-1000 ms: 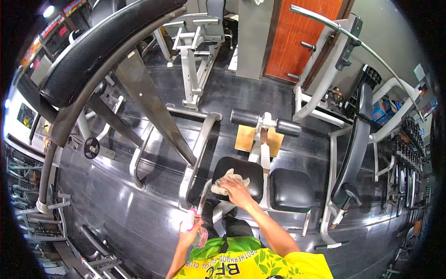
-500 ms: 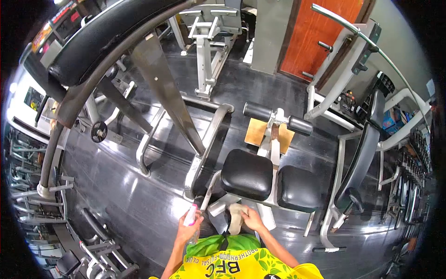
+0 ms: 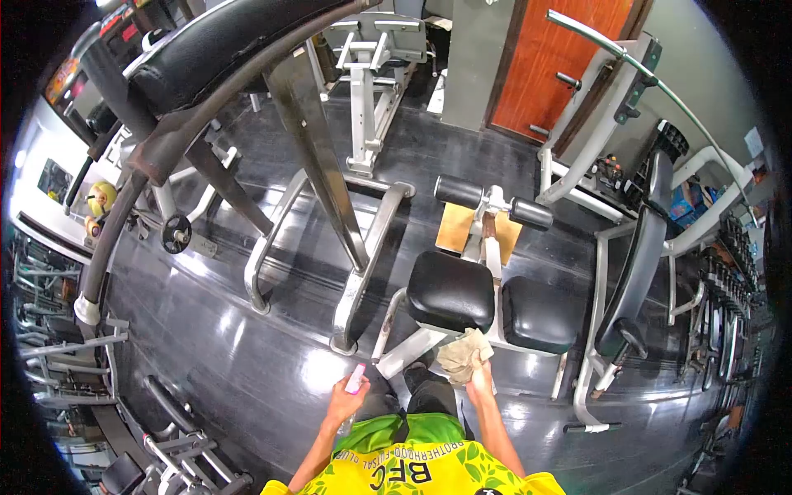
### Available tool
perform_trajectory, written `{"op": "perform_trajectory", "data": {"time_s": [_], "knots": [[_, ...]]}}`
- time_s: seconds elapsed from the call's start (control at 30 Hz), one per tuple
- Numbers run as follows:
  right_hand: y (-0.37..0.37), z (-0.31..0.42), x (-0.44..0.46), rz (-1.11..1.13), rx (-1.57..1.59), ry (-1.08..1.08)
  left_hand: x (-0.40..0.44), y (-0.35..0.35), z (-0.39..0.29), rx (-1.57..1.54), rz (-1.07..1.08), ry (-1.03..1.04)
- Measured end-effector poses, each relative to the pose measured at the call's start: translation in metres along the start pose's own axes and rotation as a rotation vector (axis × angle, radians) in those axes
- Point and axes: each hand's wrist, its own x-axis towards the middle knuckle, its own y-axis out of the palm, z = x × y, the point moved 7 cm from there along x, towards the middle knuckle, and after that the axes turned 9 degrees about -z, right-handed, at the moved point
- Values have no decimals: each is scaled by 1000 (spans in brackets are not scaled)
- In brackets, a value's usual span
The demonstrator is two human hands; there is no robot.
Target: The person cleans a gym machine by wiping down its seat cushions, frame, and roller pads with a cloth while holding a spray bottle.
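My left hand (image 3: 346,399) is wrapped round a spray bottle with a pink and white head (image 3: 355,379), in front of my left thigh. My right hand (image 3: 478,378) grips a crumpled beige cloth (image 3: 462,356), which hangs at the front edge of a machine's seat. That black padded seat (image 3: 450,292) lies just beyond the cloth. A second black pad (image 3: 540,315) is to its right, on the same white frame. Two black rollers (image 3: 459,190) stand at the far end of this frame.
A tall machine with a dark metal beam (image 3: 318,157) rises at the left. A black backrest bench (image 3: 635,285) stands at the right, near dumbbell racks (image 3: 734,272). Behind are a leg machine (image 3: 361,107) and an orange-brown door (image 3: 553,62). Low machine bars (image 3: 173,454) are at the lower left.
The cloth went from the seat top down towards my lap, then forward and right to the seat's front edge in my right hand. My left hand keeps the bottle near my thigh.
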Motion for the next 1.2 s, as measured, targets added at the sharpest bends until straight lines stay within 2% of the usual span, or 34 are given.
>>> {"op": "perform_trajectory", "data": {"time_s": [0.07,0.13,0.23,0.33,0.5,0.57,0.73,0.8,0.87,0.97,1.0,1.03,1.07,1.1,1.17,1.2], "knots": [[-2,-4,-16,-36,8,-13,-3,5,9,-64,58,-82],[-14,-16,-30,-173,9,33,-1,8,16,-92,64,-67],[-25,-42,-41,-124,56,1,6,14,34,-113,74,-61],[-30,-60,-55,-170,55,9,10,15,33,-95,82,-61],[-42,-91,-67,-231,82,38,21,20,20,-76,89,-22],[-39,-95,-68,-239,64,30,29,21,8,-92,35,84],[-12,-89,-52,-269,-90,-59,35,23,-21,-203,30,74],[11,-73,-37,-302,-422,-179,35,20,-24,-247,38,64],[48,-62,-12,-112,-738,-465,31,20,-22,-312,109,21],[142,-31,-12,169,-977,-926,22,11,-17,-343,116,56],[166,-32,-2,246,-1005,-977,19,6,-14,-301,93,106],[193,-26,2,261,-1125,-928,14,0,-13,-290,87,104],[212,-28,15,254,-1195,-1043,8,-4,-12,-297,112,50],[230,-29,28,283,-1264,-1070,3,-6,-8,-304,138,-6],[246,-41,57,187,-1403,-1232,-3,-12,1,-267,139,4],[242,-79,89,144,-1584,-1187,-7,-15,4,-280,143,-22]]}}
